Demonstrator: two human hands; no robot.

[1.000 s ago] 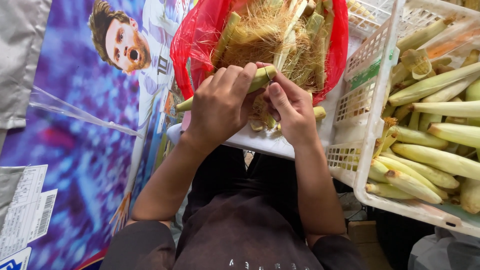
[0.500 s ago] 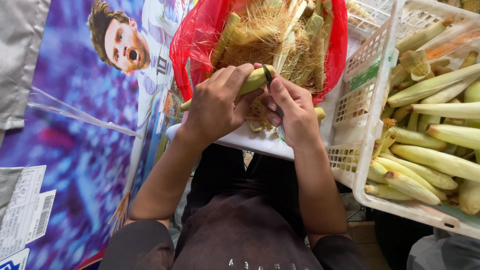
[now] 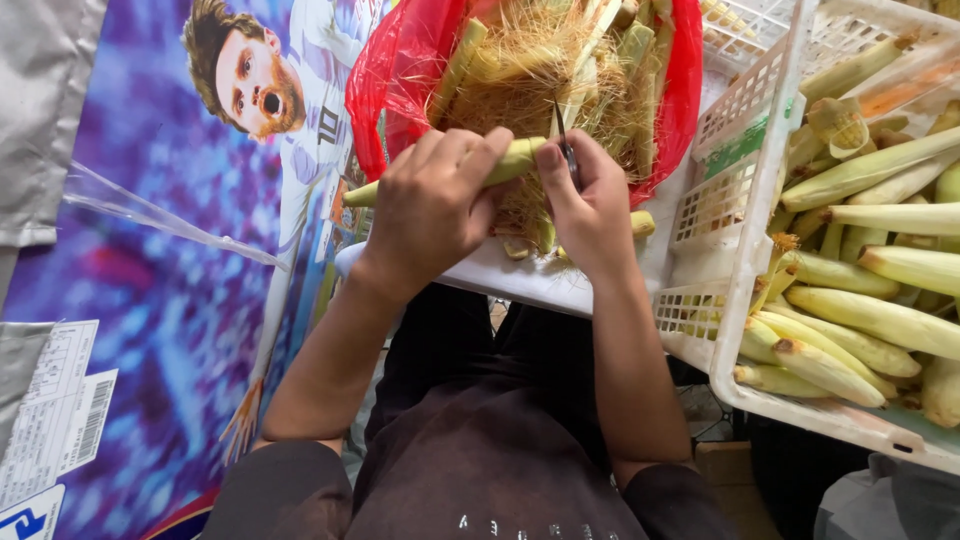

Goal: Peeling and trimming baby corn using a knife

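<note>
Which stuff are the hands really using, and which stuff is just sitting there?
In use:
- left hand holding a green corn ear
- right hand with a small blade
- red bag of husks

Just sitting:
- white crate of ears
- purple poster

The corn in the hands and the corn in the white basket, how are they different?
The held ear of corn is gripped by the left hand, with the right hand holding a small blade to it; the basket corn lies loose and piled. The held ear sits over a red bag of husks. Both are pale green, slim and still husked.
</note>
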